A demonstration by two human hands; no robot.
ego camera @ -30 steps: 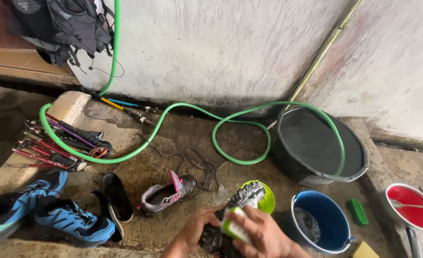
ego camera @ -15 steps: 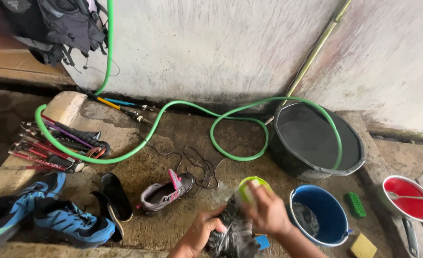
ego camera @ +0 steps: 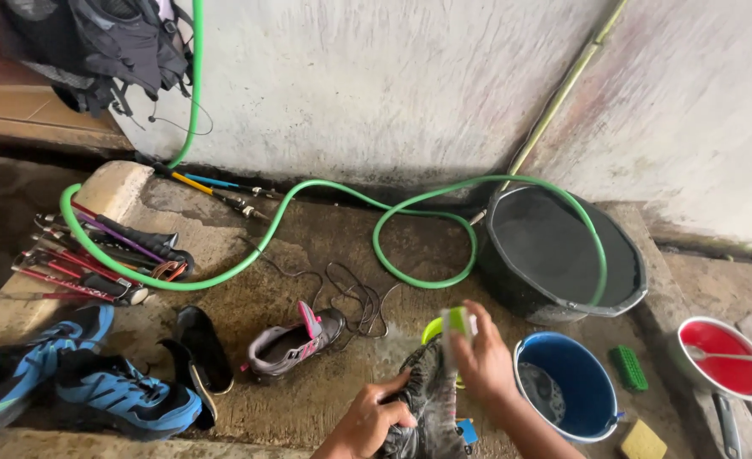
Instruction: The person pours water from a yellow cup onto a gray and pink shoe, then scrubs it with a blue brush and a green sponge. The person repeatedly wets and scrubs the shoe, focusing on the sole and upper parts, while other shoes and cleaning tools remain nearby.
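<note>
Left hand (ego camera: 374, 418) clenched grey shoe (ego camera: 427, 399), steadying it; right hand (ego camera: 480, 361) gripped scrub brush (ego camera: 456, 325); blue bucket (ego camera: 601, 406) at 3 o'clock.

soft, even daylight; no hard shadows, only faint shade under the shoes. pale wall (ego camera: 376, 93) is brightest, slightly washed out. wet floor (ego camera: 308, 255) gives dull sheen, no strong glare. wide-lens bending at edges. right hand (ego camera: 478, 361) slightly motion-blurred; remainder sharp.
</note>
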